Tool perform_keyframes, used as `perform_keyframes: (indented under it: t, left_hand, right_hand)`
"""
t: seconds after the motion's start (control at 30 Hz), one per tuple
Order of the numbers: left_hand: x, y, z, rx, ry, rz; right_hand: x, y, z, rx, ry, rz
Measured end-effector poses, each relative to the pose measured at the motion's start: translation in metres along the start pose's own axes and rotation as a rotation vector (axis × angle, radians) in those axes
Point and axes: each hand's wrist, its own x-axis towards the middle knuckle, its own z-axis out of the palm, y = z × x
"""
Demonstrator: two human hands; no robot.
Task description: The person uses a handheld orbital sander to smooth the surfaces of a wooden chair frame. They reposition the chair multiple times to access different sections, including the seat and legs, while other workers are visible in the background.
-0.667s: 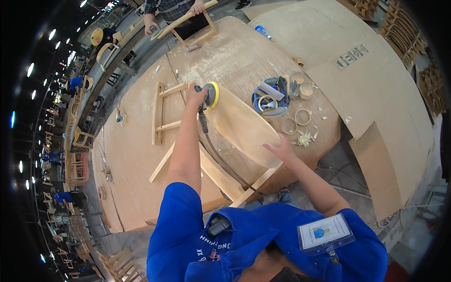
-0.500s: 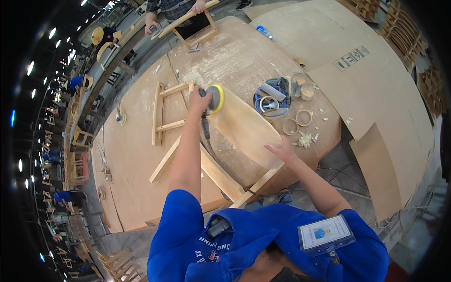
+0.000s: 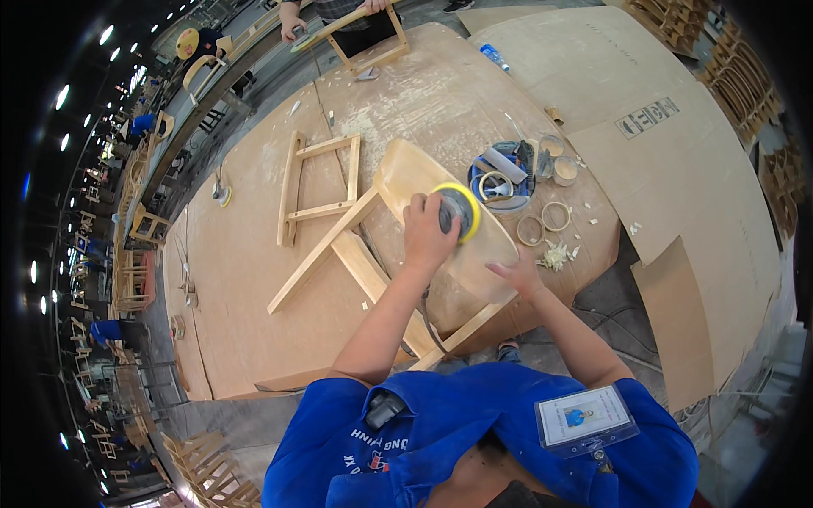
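My left hand (image 3: 430, 235) is wrapped round an orbital sander (image 3: 456, 212), a grey tool with a yellow-rimmed pad. The pad lies against the face of a pale, curved wooden chair back (image 3: 405, 175), near its right edge. At the near right end of that panel, my right hand (image 3: 518, 275) grips the edge; the fingers underneath are partly hidden. Wooden legs and rails of a chair frame (image 3: 373, 269) extend from the panel toward me and to the left. A dark cord trails from the sander beneath my left wrist.
Left of the panel lies another wooden frame (image 3: 292, 190). A blue tub of tools (image 3: 508, 203), tape rolls (image 3: 556, 217), small cups (image 3: 565, 170) and wood shavings (image 3: 555, 256) sit to the right. Across the cardboard-covered table (image 3: 246, 279), another person's hand (image 3: 292, 19) works with a sander.
My left hand has carried the sander from the panel's far left end toward me and rightward, along its face. My right hand stays at the near end.
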Motion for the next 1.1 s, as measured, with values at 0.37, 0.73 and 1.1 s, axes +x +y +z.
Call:
perform_keyframes:
  t: [0.37, 0.73, 1.1]
  left_hand:
    - [0.055, -0.042, -0.009, -0.009, -0.001, -0.122]
    - [-0.010, 0.023, 0.010, 0.004, 0.075, -0.011]
    - [-0.071, 0.042, 0.000, -0.246, 0.023, -0.100]
  right_hand:
    - [-0.009, 0.000, -0.011, 0.153, -0.211, 0.079]
    - [-0.007, 0.023, -0.019, 0.060, -0.286, 0.078]
    - [-0.073, -0.055, -0.078, -0.491, -0.097, 0.249]
